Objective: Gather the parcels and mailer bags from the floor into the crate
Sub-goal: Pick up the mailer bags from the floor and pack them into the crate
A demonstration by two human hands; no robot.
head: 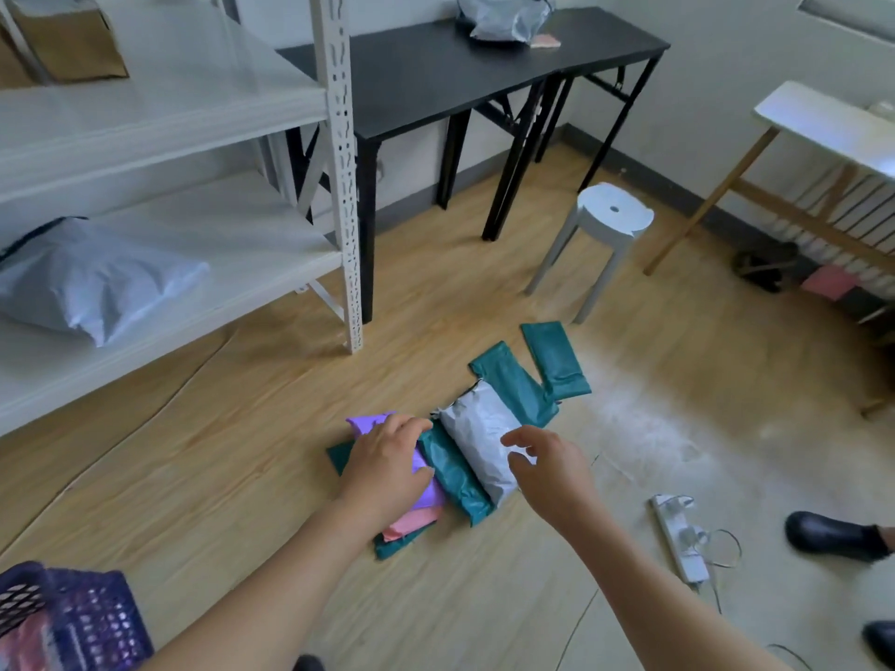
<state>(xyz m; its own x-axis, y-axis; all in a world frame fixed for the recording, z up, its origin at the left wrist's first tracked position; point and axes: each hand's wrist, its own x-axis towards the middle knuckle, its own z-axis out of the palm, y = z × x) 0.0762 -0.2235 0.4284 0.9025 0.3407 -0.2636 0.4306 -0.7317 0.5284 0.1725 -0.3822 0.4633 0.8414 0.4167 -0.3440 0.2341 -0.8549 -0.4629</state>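
Head view looks down on a cluster of mailer bags (477, 443) lying on the wooden floor (232, 428), well apart from the crate (97, 622) at the lower left. The left hand (387, 469) lies on the purple mailer (368, 423), fingers bent over its far edge and thumb on its near side, so by the look of it a grasp. The right hand (552, 469) hovers just above the grey mailer (479, 438), fingers loosely spread, holding nothing. A teal mailer (455, 472) sits wedged between purple and grey, a pink mailer (411, 523) peeks out beneath, and two more teal mailers (557, 360) lie beyond. The bags look light, soft and puffy, their plastic skins likely slick. Pinching a corner risks a slip — scooping several under their long sides, pressed between both palms, seems the surer hold.
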